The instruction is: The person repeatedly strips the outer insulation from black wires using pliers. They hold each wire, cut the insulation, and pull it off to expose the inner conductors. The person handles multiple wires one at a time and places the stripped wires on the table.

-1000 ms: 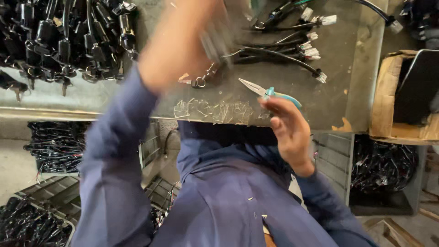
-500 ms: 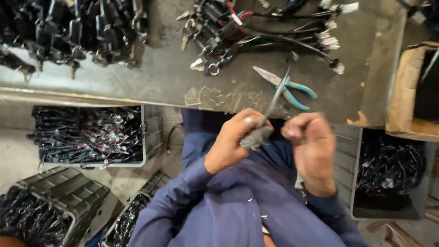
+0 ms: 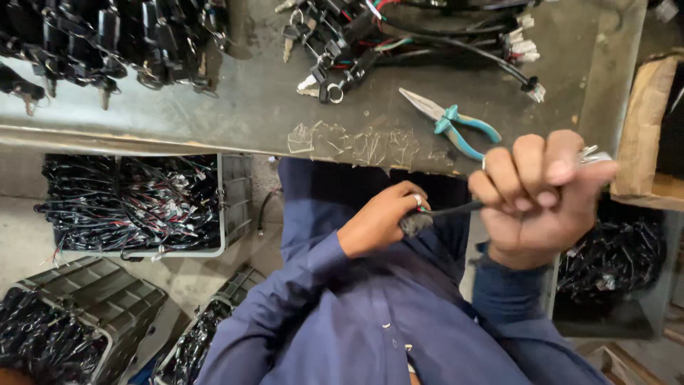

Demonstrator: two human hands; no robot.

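Black cable (image 3: 456,209) runs taut between both hands, held in front of the person's blue-shirted torso and just below the near edge of the worktop (image 3: 214,121). Left hand (image 3: 381,221) is closed around the cable's lower end, where a dark wrapped section (image 3: 413,224) shows at the fingertips; a ring sits on one finger. Right hand (image 3: 538,192) is closed in a fist around the cable's other end, raised nearer the camera, with a small pale metallic part (image 3: 591,154) protruding past the knuckles; what that part is cannot be told.

On the worktop just beyond the right hand lie needle-nose pliers with teal handles (image 3: 449,122), untouched, jaws pointing to the upper left. Near them, along the worktop edge, is a patch of crumpled clear tape (image 3: 353,145). Further back lies a bundle of black wiring harnesses with white connectors and keys on rings (image 3: 399,43). At the far left of the worktop is a dense heap of black switch-and-key units (image 3: 107,43).

Below the worktop on the left, a grey crate (image 3: 235,207) holds black wire assemblies. Two further dark crates (image 3: 85,321) with similar contents sit lower left. A cardboard box (image 3: 645,135) stands at the right edge, with another mass of black wiring (image 3: 613,264) beneath it.
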